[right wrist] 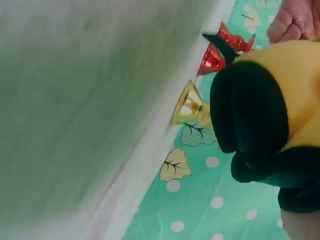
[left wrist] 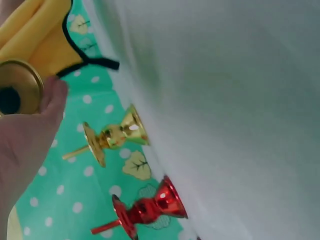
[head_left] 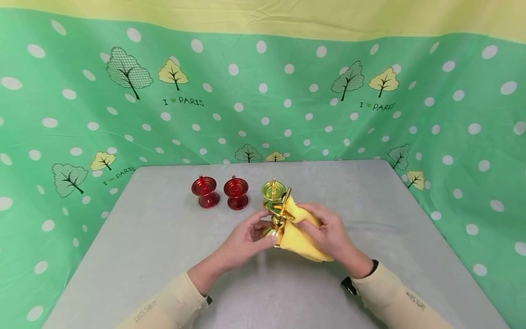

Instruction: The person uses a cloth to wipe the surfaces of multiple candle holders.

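Note:
My left hand (head_left: 248,237) grips a shiny gold candle holder (head_left: 278,222) by its foot, tilted above the table. The round underside of that foot (left wrist: 31,82) shows in the left wrist view. In my right hand (head_left: 330,230) is a yellow cloth (head_left: 306,243) with dark edging, pinched between thumb and fingers and pressed against the holder's dish and stem. Folds of the cloth (right wrist: 302,95) hide most of the right hand in the right wrist view. Just behind the held piece, a second gold candle holder (head_left: 273,189) stands upright on the table.
Two red candle holders, one at far left (head_left: 204,187) and one beside it (head_left: 236,188), stand upright on the grey-covered table (head_left: 164,256). A green dotted curtain (head_left: 263,105) hangs behind and along both sides.

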`<state>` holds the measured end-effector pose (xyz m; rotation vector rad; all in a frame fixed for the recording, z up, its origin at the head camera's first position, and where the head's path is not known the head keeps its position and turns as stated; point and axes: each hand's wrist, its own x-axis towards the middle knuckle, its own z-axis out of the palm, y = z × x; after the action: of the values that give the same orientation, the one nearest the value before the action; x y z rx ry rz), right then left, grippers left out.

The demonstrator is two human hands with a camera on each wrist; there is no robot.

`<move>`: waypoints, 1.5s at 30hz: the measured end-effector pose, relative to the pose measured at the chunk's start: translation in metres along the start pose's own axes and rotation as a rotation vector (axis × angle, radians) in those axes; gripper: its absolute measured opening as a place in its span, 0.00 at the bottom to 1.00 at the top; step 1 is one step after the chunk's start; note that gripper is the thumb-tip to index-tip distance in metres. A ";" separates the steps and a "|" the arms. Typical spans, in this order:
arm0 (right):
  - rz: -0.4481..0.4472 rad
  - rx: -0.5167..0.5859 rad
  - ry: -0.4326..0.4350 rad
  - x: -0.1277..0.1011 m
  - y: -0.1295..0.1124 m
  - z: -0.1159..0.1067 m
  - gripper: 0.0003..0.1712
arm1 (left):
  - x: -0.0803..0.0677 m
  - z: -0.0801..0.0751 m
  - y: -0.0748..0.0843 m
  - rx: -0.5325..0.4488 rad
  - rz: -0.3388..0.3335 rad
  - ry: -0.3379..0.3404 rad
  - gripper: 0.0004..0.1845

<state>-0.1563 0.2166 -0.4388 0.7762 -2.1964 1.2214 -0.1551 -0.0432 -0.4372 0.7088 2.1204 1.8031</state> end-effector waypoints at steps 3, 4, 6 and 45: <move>0.048 0.039 -0.044 0.000 0.001 -0.004 0.21 | 0.001 -0.002 -0.002 0.025 0.001 -0.009 0.33; 0.053 0.049 -0.051 0.000 0.001 -0.004 0.21 | 0.000 -0.001 -0.003 0.059 0.015 0.014 0.33; 0.034 0.062 -0.044 0.001 0.000 -0.005 0.22 | 0.000 0.004 -0.002 0.131 0.064 0.076 0.31; -0.080 -0.333 0.085 0.002 -0.032 0.002 0.19 | 0.013 0.014 -0.008 1.087 0.744 0.561 0.40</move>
<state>-0.1363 0.2003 -0.4199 0.6539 -2.1979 0.8050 -0.1603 -0.0249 -0.4459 1.5078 3.5941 0.9436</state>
